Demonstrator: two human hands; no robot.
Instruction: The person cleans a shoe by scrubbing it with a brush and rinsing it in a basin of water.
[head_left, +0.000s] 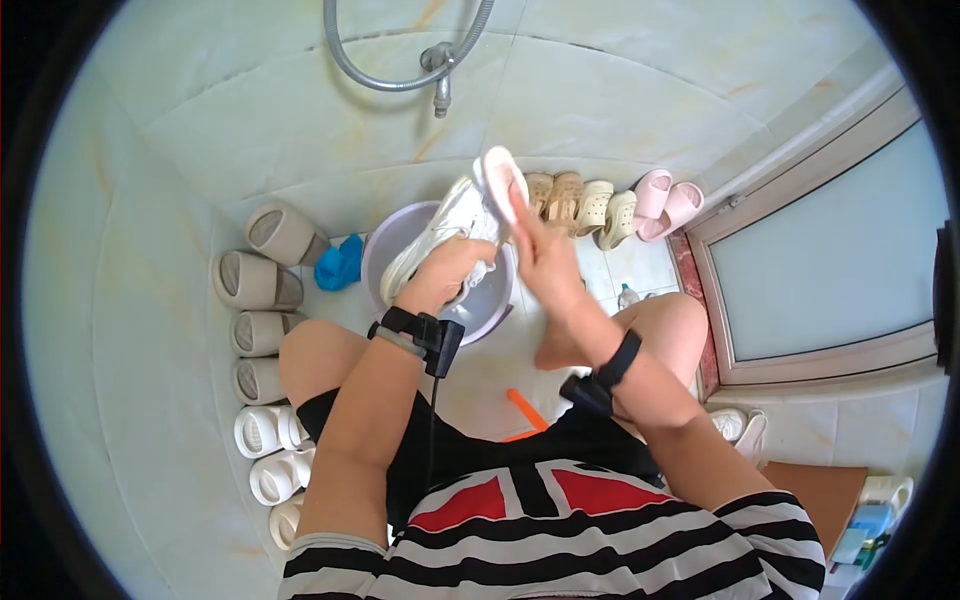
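My left hand (447,275) is wrapped round a white sneaker (445,228), which is tilted above a pale purple basin (376,250). Water shows in the basin below the shoe. In my right hand (548,258) is a white oval scrub brush (503,178), held up against the far end of the sneaker. Its bristles are hidden, and the hand is slightly blurred. Both wrists wear black straps with small devices.
Beige slippers (262,280) and white sandals (270,428) line the left wall. Behind the basin stand tan clogs (565,198) and pink slippers (668,205). A blue cloth-like item (340,264) lies left of the basin. A shower hose (400,84) hangs above; a door (825,250) is at right.
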